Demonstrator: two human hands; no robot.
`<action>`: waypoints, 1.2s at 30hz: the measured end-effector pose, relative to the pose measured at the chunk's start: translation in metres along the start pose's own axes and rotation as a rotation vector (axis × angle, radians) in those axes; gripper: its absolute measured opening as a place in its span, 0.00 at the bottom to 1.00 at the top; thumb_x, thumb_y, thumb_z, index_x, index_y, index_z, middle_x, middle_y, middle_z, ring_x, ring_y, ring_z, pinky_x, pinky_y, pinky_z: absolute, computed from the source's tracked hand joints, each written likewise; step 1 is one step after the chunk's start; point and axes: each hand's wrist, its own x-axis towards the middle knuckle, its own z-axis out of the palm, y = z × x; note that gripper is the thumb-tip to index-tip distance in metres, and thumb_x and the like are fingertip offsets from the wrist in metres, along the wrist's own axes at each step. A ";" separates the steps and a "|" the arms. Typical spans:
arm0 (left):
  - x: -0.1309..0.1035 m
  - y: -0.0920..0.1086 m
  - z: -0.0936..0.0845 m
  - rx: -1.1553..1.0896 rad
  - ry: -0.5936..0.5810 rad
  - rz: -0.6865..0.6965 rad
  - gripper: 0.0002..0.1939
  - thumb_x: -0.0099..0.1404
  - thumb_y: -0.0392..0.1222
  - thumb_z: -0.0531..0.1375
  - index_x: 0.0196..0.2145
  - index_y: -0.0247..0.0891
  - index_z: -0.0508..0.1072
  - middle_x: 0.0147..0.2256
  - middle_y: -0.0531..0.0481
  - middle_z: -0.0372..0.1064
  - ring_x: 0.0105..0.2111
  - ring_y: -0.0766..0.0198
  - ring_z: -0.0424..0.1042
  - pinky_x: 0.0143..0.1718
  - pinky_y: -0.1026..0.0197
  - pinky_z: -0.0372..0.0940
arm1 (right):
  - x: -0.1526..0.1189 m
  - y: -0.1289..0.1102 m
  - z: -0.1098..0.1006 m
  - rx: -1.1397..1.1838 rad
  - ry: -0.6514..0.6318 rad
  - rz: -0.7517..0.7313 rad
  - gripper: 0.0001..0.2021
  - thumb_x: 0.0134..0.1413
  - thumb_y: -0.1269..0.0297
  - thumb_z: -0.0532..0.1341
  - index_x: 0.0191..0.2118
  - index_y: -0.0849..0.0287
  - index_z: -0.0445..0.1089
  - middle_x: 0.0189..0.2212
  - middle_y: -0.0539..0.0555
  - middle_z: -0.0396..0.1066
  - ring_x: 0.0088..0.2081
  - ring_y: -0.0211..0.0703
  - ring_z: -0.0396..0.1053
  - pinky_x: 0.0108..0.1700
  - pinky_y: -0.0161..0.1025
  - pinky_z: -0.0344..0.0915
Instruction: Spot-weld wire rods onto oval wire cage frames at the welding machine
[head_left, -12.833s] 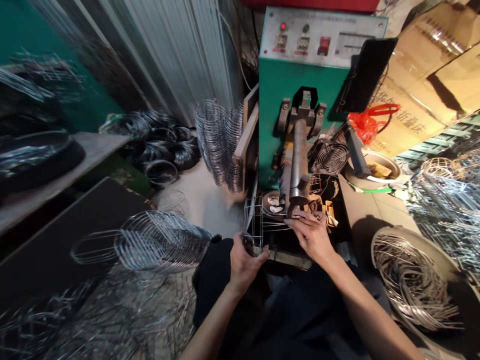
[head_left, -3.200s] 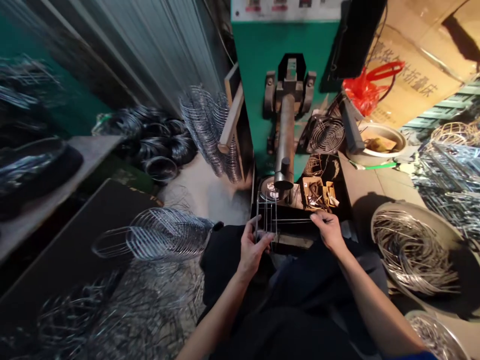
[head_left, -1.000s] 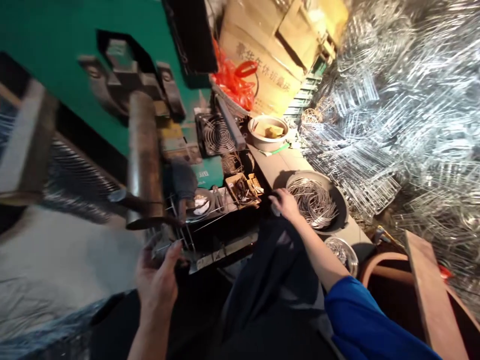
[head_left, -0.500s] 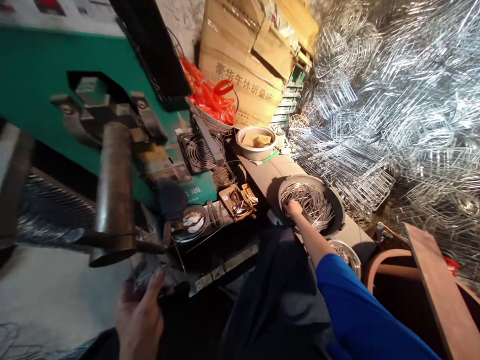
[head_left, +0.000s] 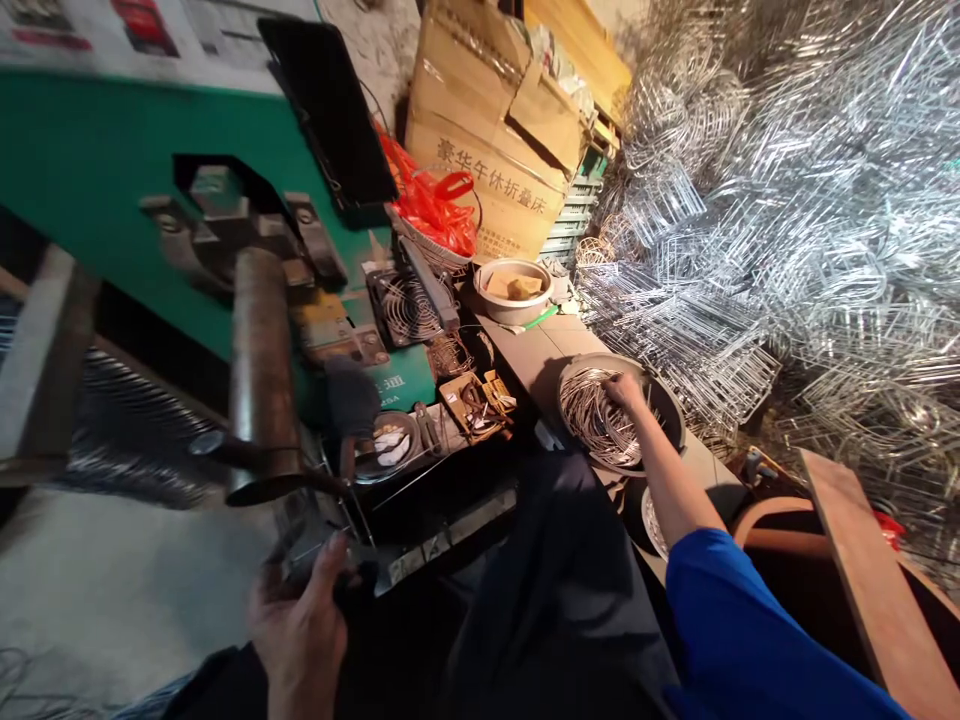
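Observation:
My right hand (head_left: 624, 390) reaches into a round grey basin (head_left: 679, 425) heaped with bent metal wire pieces (head_left: 596, 425). Its fingers are closed on the wire at the top of the heap; how many pieces they grip does not show. Low on the left, my left hand (head_left: 304, 620) is held below a machine's metal cylinder (head_left: 262, 380), thumb raised and fingers curled. Blurred metal parts lie beyond its fingertips, and what it holds is hard to make out.
A green machine (head_left: 90, 190) stands at left. Small parts boxes (head_left: 476, 405) and a bowl (head_left: 514, 310) lie ahead. Shiny wire racks (head_left: 825, 240) pile up at right. A wooden board (head_left: 862, 560) crosses a large brown tub (head_left: 787, 520) near my right arm.
My right hand has moved to the right across the wire heap, from the basin's left side to its upper middle. The left hand stays below the cylinder while the view shifts slightly.

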 end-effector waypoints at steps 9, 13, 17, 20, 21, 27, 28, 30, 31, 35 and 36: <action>-0.035 -0.025 -0.037 -0.027 -0.106 -0.002 0.40 0.47 0.47 0.74 0.57 0.40 0.68 0.25 0.59 0.68 0.19 0.71 0.65 0.20 0.69 0.65 | -0.084 -0.054 -0.069 0.532 -0.264 -0.524 0.17 0.52 0.48 0.67 0.29 0.59 0.72 0.21 0.49 0.65 0.25 0.38 0.61 0.28 0.34 0.59; -0.051 -0.028 -0.043 -0.062 -0.147 -0.006 0.38 0.50 0.47 0.73 0.57 0.40 0.68 0.26 0.59 0.66 0.20 0.72 0.65 0.21 0.70 0.64 | -0.127 -0.100 -0.022 0.697 -0.400 -0.609 0.22 0.51 0.42 0.67 0.25 0.58 0.71 0.21 0.50 0.64 0.25 0.38 0.58 0.27 0.34 0.56; -0.058 -0.026 -0.051 -0.098 -0.171 -0.036 0.37 0.53 0.48 0.72 0.57 0.39 0.65 0.26 0.59 0.64 0.20 0.73 0.62 0.21 0.70 0.63 | -0.167 -0.138 0.046 0.938 -0.472 -0.521 0.25 0.48 0.42 0.68 0.19 0.58 0.64 0.18 0.47 0.55 0.22 0.35 0.50 0.23 0.35 0.49; -0.059 -0.025 -0.057 -0.128 -0.166 -0.042 0.37 0.54 0.47 0.72 0.57 0.38 0.64 0.25 0.61 0.62 0.19 0.74 0.60 0.20 0.70 0.62 | -0.190 -0.148 0.088 1.022 -0.576 -0.523 0.27 0.44 0.43 0.71 0.17 0.58 0.61 0.17 0.46 0.53 0.22 0.35 0.49 0.25 0.35 0.48; -0.059 -0.025 -0.059 -0.137 -0.167 -0.040 0.36 0.54 0.46 0.71 0.57 0.38 0.64 0.24 0.61 0.62 0.19 0.74 0.60 0.20 0.70 0.62 | -0.195 -0.149 0.098 1.021 -0.614 -0.538 0.27 0.43 0.44 0.71 0.16 0.58 0.60 0.17 0.46 0.53 0.22 0.35 0.49 0.25 0.35 0.48; -0.056 -0.027 -0.059 -0.171 -0.182 -0.058 0.37 0.55 0.46 0.71 0.58 0.37 0.62 0.23 0.61 0.62 0.18 0.74 0.60 0.19 0.70 0.61 | -0.200 -0.148 0.129 0.957 -0.627 -0.578 0.31 0.43 0.44 0.71 0.14 0.57 0.51 0.17 0.45 0.45 0.23 0.34 0.43 0.25 0.35 0.45; -0.055 -0.027 -0.058 -0.176 -0.181 -0.067 0.37 0.54 0.46 0.71 0.58 0.37 0.62 0.23 0.61 0.62 0.18 0.74 0.60 0.19 0.70 0.61 | -0.198 -0.147 0.131 0.952 -0.616 -0.576 0.32 0.43 0.44 0.71 0.14 0.57 0.51 0.17 0.45 0.44 0.23 0.34 0.43 0.25 0.36 0.45; -0.053 -0.027 -0.054 -0.191 -0.173 -0.077 0.37 0.54 0.47 0.72 0.57 0.37 0.63 0.23 0.61 0.62 0.18 0.74 0.59 0.19 0.70 0.61 | -0.192 -0.145 0.135 0.938 -0.602 -0.566 0.31 0.42 0.44 0.71 0.14 0.57 0.52 0.16 0.45 0.46 0.22 0.34 0.45 0.26 0.36 0.47; -0.052 -0.027 -0.052 -0.197 -0.170 -0.079 0.37 0.54 0.47 0.72 0.57 0.37 0.63 0.23 0.61 0.62 0.18 0.74 0.59 0.19 0.70 0.60 | -0.189 -0.144 0.137 0.935 -0.597 -0.558 0.30 0.42 0.44 0.71 0.15 0.57 0.53 0.16 0.45 0.47 0.22 0.35 0.46 0.26 0.36 0.49; -0.048 -0.028 -0.043 -0.210 -0.161 -0.082 0.37 0.54 0.47 0.72 0.56 0.37 0.63 0.23 0.61 0.62 0.17 0.75 0.59 0.19 0.71 0.59 | -0.177 -0.140 0.147 0.944 -0.594 -0.521 0.26 0.41 0.45 0.71 0.16 0.57 0.58 0.16 0.46 0.54 0.22 0.36 0.53 0.27 0.36 0.55; -0.047 -0.028 -0.042 -0.208 -0.158 -0.078 0.37 0.53 0.47 0.72 0.56 0.37 0.63 0.23 0.61 0.62 0.17 0.75 0.59 0.19 0.71 0.59 | -0.175 -0.140 0.149 0.949 -0.593 -0.513 0.26 0.41 0.45 0.71 0.16 0.57 0.59 0.16 0.46 0.55 0.22 0.36 0.53 0.26 0.36 0.55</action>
